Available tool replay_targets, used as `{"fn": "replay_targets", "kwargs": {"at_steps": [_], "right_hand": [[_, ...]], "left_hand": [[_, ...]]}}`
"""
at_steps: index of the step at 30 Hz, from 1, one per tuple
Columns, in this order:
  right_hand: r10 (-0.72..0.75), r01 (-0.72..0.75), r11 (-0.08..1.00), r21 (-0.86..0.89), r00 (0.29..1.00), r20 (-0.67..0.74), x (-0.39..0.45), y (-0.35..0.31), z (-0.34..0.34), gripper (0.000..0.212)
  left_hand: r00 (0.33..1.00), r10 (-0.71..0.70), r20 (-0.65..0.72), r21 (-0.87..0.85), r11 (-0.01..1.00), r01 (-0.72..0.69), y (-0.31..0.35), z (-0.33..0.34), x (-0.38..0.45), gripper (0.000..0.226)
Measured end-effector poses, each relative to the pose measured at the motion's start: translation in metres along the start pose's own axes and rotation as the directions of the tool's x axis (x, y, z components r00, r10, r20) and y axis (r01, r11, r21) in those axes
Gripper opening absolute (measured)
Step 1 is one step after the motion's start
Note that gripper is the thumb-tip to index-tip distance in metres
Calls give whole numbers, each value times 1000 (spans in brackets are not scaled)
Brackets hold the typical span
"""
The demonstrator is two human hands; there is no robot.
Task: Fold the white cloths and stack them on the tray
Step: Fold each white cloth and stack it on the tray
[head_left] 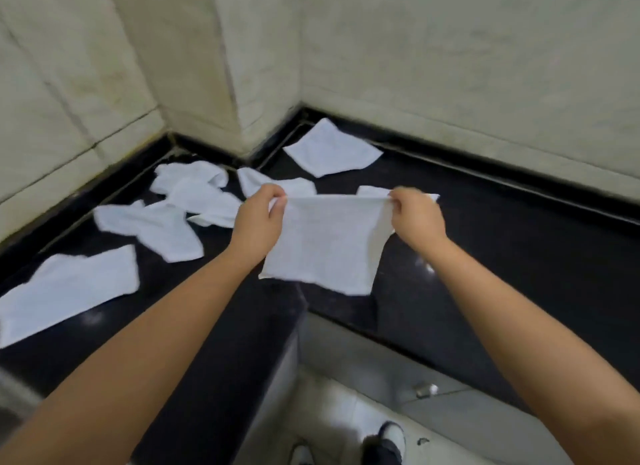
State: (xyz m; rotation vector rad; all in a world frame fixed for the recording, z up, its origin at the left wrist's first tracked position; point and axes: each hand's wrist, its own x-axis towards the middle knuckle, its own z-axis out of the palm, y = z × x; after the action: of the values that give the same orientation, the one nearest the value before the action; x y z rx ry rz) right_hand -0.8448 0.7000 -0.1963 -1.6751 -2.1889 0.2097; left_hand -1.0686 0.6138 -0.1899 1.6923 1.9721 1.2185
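**Clerk:** Item in hand?

**Me:** One white square terry cloth (322,243), hung above the black polished stone tabletop (485,243). My left hand (258,218) pinches its top left corner and my right hand (417,218) its top right; the fingers of both are clamped on the hem. I judge that holding it by the corners lets it drop flat, ready for a first fold.

**Clerk:** Orientation?

**Me:** Top edge taut, running left to right; the cloth hangs down towards me, slightly longer across than down.

**Clerk:** Remaining stock?

**Me:** Loose crumpled white cloths (180,201) lie to the left, and one flat white cloth (330,149) near the corner. No tray in view.
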Motion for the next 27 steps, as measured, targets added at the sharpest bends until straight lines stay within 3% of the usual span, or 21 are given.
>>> {"fn": "replay_targets", "kwargs": {"at_steps": [2,5,8,11,13,15,17,19,23,25,27], "right_hand": [[36,-41,999,-23,981,-188,1,42,-40,27],[33,-42,999,-10,889,-456,-16,106,-89,34],[5,-62,992,-105,882,-472,-49,172,-108,30],[21,-91,971,-221,953,-301,-94,236,-95,27],[31,-68,963,-263,989,-143,-128,270,-75,24],[103,-64,960,-271,986,133,-158,295,-56,23],[169,-100,978,-183,893,417,-179,311,-45,23],[193,-176,980,-90,754,628,-190,318,-44,21],[171,-304,952,-15,494,853,-186,320,-55,28],[180,-333,943,-9,487,854,-173,323,-56,21],[202,-317,948,-4,595,778,-156,328,-54,19]], "left_hand": [[992,125,-14,-57,990,-125,41,32,19,17],[959,283,15,-103,954,-280,98,80,32,19],[920,364,148,-92,931,-354,128,134,23,23],[871,327,368,-34,940,-339,126,191,-2,23],[787,295,543,2,936,-352,116,223,-22,24],[677,220,703,61,929,-366,107,245,-42,25],[541,110,834,112,926,-361,101,259,-57,27],[391,-3,920,151,925,-348,102,266,-69,28],[166,-116,979,173,905,-388,106,271,-69,27],[136,-139,981,185,888,-422,109,276,-55,26],[224,-126,966,212,885,-416,112,284,-37,25]]}}
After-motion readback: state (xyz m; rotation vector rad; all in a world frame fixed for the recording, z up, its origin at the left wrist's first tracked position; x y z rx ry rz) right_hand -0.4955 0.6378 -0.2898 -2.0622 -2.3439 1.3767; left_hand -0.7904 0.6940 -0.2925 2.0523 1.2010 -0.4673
